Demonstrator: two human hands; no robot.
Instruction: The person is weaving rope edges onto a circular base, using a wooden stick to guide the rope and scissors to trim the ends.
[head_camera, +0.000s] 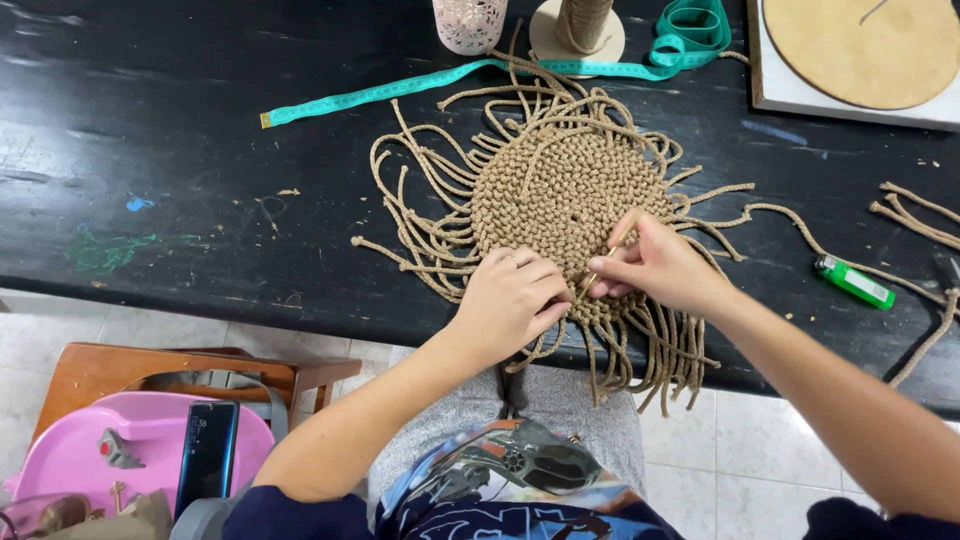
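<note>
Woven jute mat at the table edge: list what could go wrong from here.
1. The woven jute mat overhangs the black table edge, its fringe dangling; a tug from the left hand or right hand might drag it off.
2. Loose cords lie looped and crossed, so they may tangle.
3. The green lighter sits beside a stray cord; it could get knocked.
</note>
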